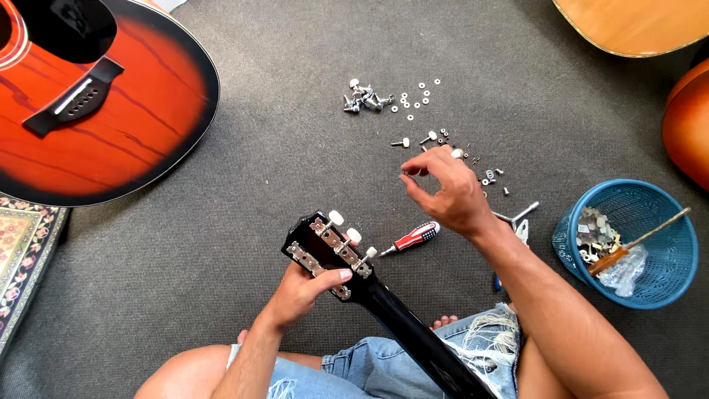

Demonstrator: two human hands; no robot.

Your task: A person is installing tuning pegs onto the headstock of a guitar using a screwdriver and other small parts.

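Head view: the person sits on a grey carpet [221,192], with a black guitar neck [421,332] lying across the lap and its headstock [325,247] pointing up and left. The left hand [303,292] is closed around the headstock from below, with the thumb pressed across the metal tuner plate [336,247]. Three white tuner knobs [353,235] stick out on the headstock's right edge.

The right hand [447,188] is raised above the carpet, its fingers curled and the thumb and forefinger pinched together at a very small part; what the part is cannot be told. Just beside the headstock, under the right wrist, lies a red-handled screwdriver [413,236]. Beyond the right hand, loose tuners [363,97], washers [417,96] and screws [491,176] are scattered on the carpet. A metal wrench [517,216] lies near the right forearm.

At the right stands a blue basket [665,266] holding metal parts and a wooden-handled tool. A red sunburst guitar body [96,103] lies at the upper left, well apart from the hands, with a patterned rug [26,251] below it. Parts of two more guitars show at the upper right.
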